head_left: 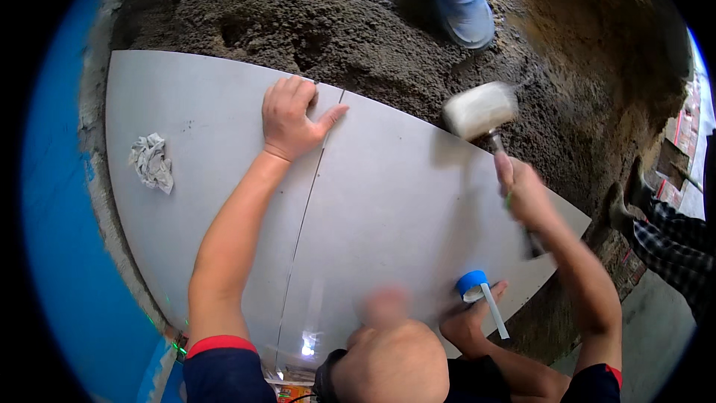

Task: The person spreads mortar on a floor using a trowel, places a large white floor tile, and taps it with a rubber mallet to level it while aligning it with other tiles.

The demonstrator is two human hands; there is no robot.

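Observation:
Two large, light grey tiles, the left tile (224,130) and the right tile (395,201), lie side by side with a thin dark joint between them. My left hand (292,118) rests on the far edge of the left tile. Its fingers bend at that edge, and the outstretched thumb reaches over the joint. My right hand (528,192) is closed round the handle of a mallet with a whitish head (481,110). Somewhat blurred, the mallet head hangs by the right tile's far edge; whether it touches cannot be told.
Rough, dark mortar (298,19) spreads beyond the tiles, with a blue clog (462,4) on it. Crumpled paper (153,164) lies on the left tile. A blue tape roll (471,282) is beside a bare foot (466,322). A blue wall (56,201) borders the left. Another person's checked trousers (682,235) show right.

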